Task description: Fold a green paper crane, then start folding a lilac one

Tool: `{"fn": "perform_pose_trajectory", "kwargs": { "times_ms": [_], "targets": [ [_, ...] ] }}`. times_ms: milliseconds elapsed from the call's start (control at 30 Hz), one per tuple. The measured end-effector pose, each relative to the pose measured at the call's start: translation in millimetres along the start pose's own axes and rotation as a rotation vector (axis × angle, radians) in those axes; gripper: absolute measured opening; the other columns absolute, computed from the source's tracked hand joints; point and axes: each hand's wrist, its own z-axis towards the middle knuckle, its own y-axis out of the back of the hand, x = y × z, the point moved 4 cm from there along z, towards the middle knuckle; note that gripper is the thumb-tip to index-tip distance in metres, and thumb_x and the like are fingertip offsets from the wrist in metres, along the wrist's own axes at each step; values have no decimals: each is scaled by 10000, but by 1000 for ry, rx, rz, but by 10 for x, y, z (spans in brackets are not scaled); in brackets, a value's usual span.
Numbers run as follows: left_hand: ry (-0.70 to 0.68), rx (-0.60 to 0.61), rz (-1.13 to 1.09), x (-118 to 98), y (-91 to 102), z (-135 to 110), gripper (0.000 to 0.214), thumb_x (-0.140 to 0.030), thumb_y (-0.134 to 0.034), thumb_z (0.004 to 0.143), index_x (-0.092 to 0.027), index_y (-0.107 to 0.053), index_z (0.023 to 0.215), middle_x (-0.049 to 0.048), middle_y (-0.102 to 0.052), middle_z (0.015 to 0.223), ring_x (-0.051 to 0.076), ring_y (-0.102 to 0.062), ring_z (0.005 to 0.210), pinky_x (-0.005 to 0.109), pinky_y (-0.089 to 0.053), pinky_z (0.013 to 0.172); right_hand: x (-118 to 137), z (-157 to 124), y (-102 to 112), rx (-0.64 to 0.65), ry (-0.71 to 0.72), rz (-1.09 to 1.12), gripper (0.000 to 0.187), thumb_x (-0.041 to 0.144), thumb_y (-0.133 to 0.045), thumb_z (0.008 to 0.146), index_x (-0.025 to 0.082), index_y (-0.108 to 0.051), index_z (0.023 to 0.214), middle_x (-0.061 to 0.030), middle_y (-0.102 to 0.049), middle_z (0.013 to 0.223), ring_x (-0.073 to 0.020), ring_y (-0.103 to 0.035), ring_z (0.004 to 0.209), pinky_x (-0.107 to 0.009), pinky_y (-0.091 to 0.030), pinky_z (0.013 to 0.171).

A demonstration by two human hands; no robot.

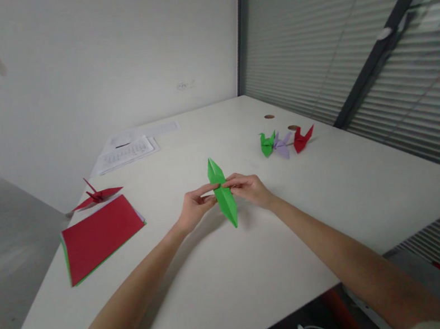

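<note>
Bare forearms [133,299] stretched from the bottom edge toward the middle of a white table [235,298]. Left hand [194,207] and right hand [249,187] met at a long, pointed green folded paper [228,208]. The fingertips of both hands were pinched shut on its narrow waist, one hand on each side. The paper ran lengthwise, one tip toward the person and one away. Whether it rested on the table or hung just above it could not be told.

Left of the green paper lay a stack of red sheets [99,237], and beyond that sat a red paper crane [97,197]. To its right and farther off stood three small cranes in a close row: green [267,143], purple [282,146] and red [302,138]. Behind it lay white printed pages [126,151].

Likely risks: with so slim a pinch, uneven pressure could skew a crease, and a hard pull could tear the thin waist.
</note>
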Motion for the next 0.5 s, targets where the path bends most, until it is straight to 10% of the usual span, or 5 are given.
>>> {"fn": "perform_pose_trajectory", "kwargs": {
  "times_ms": [500],
  "targets": [
    [-300, 43, 171, -24, -7, 19, 232, -288, -749, 743, -196, -748, 955, 84, -706, 1026, 202, -681, 909, 349, -570, 850, -114, 1, 22, 69, 48, 21, 192, 308, -716, 751, 264, -760, 933, -51, -662, 990, -163, -621, 899, -293, -498, 773]
  ]
}}
